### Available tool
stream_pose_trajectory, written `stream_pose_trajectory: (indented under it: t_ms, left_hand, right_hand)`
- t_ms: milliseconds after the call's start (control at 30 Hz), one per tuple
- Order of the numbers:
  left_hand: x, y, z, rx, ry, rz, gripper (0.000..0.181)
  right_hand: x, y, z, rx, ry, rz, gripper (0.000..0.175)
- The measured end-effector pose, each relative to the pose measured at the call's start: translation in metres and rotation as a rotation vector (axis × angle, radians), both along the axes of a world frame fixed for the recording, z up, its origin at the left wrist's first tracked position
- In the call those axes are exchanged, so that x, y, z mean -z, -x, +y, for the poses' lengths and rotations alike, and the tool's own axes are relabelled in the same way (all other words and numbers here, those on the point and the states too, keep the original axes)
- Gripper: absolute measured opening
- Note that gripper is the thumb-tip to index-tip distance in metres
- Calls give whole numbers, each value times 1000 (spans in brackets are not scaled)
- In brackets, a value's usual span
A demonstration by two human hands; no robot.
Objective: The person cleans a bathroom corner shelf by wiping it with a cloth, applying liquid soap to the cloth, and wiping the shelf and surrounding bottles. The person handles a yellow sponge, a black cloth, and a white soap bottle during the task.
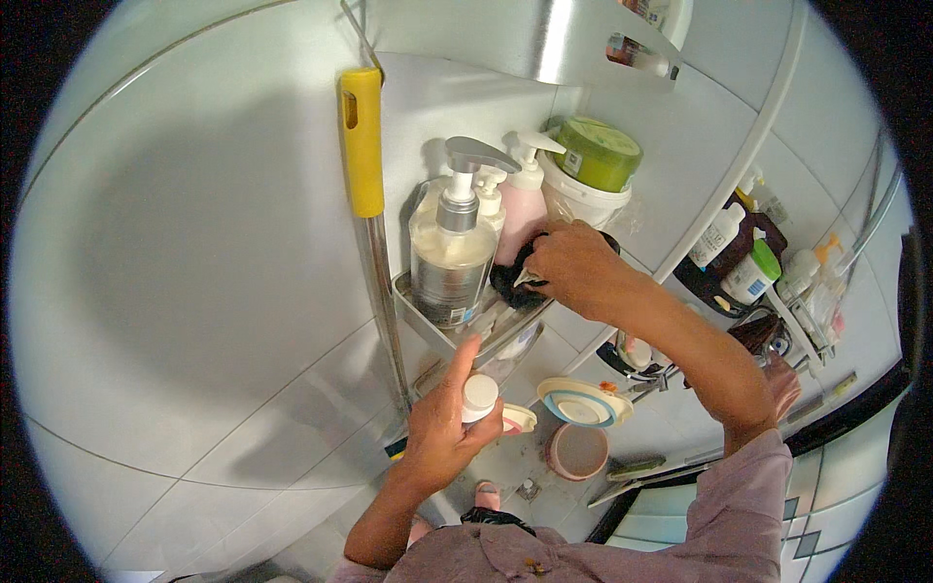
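Note:
My left hand [448, 430] holds a small white bottle with a white ribbed cap [481, 393], just below the front of a metal corner shelf [430, 326]. My right hand [572, 266] reaches over the shelf and grips a crumpled black item [515, 280], perhaps cloth or a bag; its fingertips are partly hidden. Left of it on the shelf stands a large clear pump bottle with a silver head [452, 255]. Behind are a pink pump bottle [520, 208] and a white tub [583, 197] with a green round container [598, 153] on top.
A yellow-handled pole [362, 146] hangs on the tiled wall left of the shelf. Another metal shelf [503, 44] is above. At right, a dark caddy [700, 280] holds bottles. Below are a folding basin [583, 402] against the wall and a pink bucket [578, 452].

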State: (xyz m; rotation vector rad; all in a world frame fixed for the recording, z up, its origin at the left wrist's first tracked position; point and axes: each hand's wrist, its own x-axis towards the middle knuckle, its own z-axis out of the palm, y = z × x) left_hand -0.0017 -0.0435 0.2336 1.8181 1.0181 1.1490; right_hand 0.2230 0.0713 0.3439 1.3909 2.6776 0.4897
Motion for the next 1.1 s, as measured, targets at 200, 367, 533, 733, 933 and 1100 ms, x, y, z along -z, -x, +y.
stream_pose_trajectory:
  t_ms: [200,367,533,733,933,1100]
  left_hand:
    - [8,-6,2,-21,-8,3,70]
    - [1,-5,-1,-10,82,-56,68]
    - [1,-3,0,-12,92,-60,68]
    - [6,7,4,3,92,-50,72]
    - [10,12,11,-51,94,-97,77]
    - [8,12,17,-140,43,-73,80]
  right_hand:
    - [-12,27,-7,-70,175,40,13]
    - [-3,21,-6,-183,247,278,13]
    - [-10,0,8,42,113,14,15]
    - [-12,14,9,-29,113,-84,12]
    - [-17,34,-10,-286,252,153,13]
    - [-13,-9,16,-150,106,19,10]
